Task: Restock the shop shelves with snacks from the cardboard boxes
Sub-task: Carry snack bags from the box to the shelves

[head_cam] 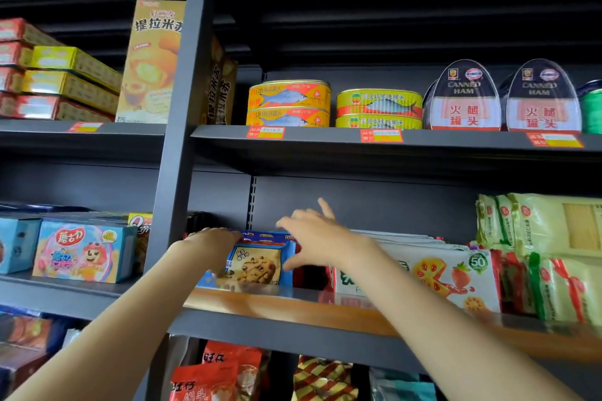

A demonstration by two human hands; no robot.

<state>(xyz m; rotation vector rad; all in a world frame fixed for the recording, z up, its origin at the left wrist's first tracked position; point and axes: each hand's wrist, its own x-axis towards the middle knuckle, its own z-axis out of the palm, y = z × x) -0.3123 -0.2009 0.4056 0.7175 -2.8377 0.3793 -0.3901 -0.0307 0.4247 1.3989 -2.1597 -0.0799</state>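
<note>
A blue cookie box (260, 262) with a chocolate-chip cookie picture stands on the middle shelf (293, 301), just right of the grey upright post. My left hand (211, 242) rests on the box's top left corner, fingers bent over it. At the box's right side my right hand (312, 234) spreads its fingers, the thumb touching the box's right edge. No cardboard box shows in this view.
White strawberry-print packs (446, 277) lie right of the cookie box, with green noodle bags (553, 257) beyond. Fish tins (290, 104) and canned ham (465, 98) sit on the shelf above. A cartoon snack box (81, 252) stands on the left bay. Red bags (218, 371) hang below.
</note>
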